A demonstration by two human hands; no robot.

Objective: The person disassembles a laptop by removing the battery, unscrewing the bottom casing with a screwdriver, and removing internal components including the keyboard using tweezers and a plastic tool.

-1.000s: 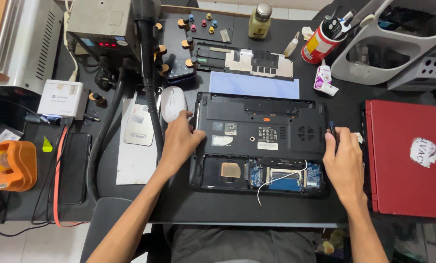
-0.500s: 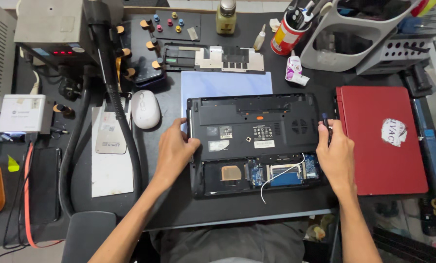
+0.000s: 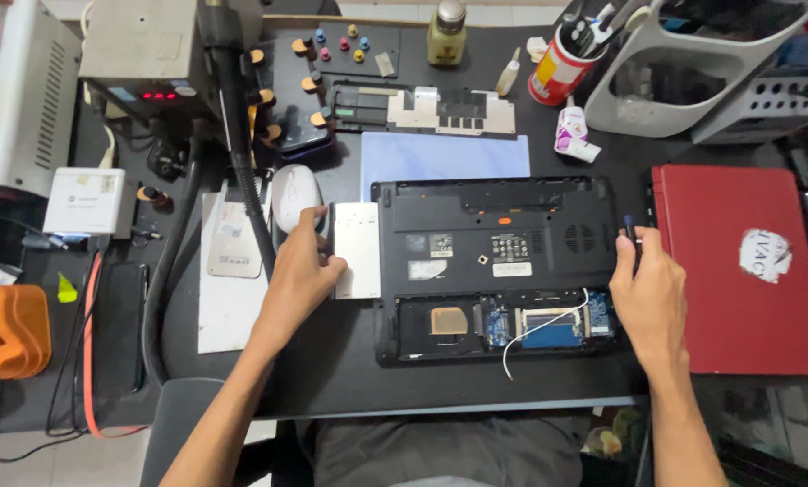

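Two hands [image 3: 300,275] [image 3: 647,293] — one drive [image 3: 356,251], one laptop [image 3: 499,261]

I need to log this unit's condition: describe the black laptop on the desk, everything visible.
The black laptop lies upside down, flat on the dark desk, plastic underside up. A near compartment is uncovered, showing blue boards, a copper-coloured patch and a loose white wire. Labels and a vent grille show above. A flat white-topped drive protrudes from its left edge, gripped by the left hand; the right hand holds the right edge.
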